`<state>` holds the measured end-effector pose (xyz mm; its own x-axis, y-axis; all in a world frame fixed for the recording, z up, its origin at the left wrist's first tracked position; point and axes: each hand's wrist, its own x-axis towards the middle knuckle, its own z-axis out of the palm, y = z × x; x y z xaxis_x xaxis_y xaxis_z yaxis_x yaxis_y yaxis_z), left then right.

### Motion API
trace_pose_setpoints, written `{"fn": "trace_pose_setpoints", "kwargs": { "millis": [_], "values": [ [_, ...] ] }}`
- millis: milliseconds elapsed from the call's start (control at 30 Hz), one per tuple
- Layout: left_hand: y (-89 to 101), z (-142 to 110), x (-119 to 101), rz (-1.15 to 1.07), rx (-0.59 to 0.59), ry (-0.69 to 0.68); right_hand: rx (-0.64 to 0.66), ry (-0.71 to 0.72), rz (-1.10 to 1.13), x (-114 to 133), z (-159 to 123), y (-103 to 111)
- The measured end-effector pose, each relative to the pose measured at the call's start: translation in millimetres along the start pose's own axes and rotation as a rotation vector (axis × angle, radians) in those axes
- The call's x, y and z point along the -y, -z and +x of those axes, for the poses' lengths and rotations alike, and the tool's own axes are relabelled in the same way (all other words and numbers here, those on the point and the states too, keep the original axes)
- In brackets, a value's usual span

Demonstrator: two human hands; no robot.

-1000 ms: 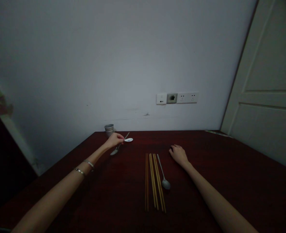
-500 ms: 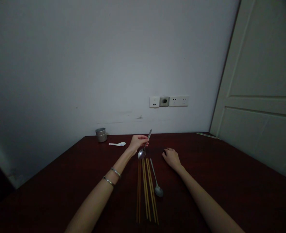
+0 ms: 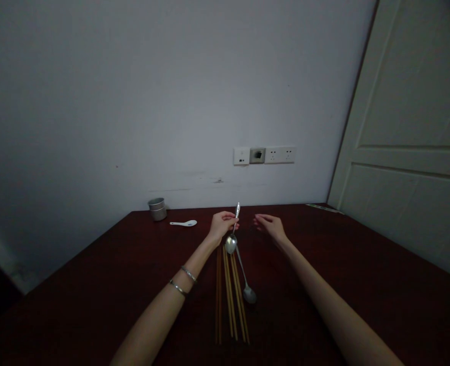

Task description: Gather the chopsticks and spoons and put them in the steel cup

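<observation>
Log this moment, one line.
left hand: holds shiny spoon | right hand: seemingly empty | chopsticks: on table | white spoon: near cup

held spoon (image 3: 231, 244): glossy metal | cup (image 3: 157, 210): dull metal | chopsticks (image 3: 231, 295): matt wood

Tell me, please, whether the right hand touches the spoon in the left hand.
Apart: the head view shows tabletop between the right hand and the held spoon.
</observation>
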<state>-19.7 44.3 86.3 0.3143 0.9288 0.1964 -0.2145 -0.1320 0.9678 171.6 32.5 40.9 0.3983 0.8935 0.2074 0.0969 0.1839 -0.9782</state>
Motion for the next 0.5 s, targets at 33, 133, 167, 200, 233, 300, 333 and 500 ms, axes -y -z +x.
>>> {"fn": "trace_pose_setpoints", "kwargs": {
  "millis": [33,133,167,200,233,300,333,500],
  "values": [
    [-2.1,-1,2,-0.002,0.004,0.007,0.023,-0.031,0.11,6,-3,-5],
    [-7.5,-5,5,0.005,0.022,0.032,0.07,-0.071,0.285,23,-15,-19],
    [-8.8,-6,6,0.01,0.026,0.041,0.078,-0.081,0.312,28,-19,-23],
    [-9.8,-8,6,0.014,0.031,0.049,0.087,-0.088,0.332,32,-23,-25],
    [-10.5,-9,6,0.016,0.037,0.056,0.096,-0.093,0.347,35,-26,-27],
    [-11.7,-11,6,0.01,0.055,0.063,0.112,-0.093,0.364,39,-30,-28],
    [-12.3,-12,6,0.005,0.065,0.062,0.115,-0.089,0.369,40,-31,-28],
    [-16.1,-15,10,-0.002,0.087,0.068,0.087,-0.081,0.371,40,-31,-26]
  ]
}}
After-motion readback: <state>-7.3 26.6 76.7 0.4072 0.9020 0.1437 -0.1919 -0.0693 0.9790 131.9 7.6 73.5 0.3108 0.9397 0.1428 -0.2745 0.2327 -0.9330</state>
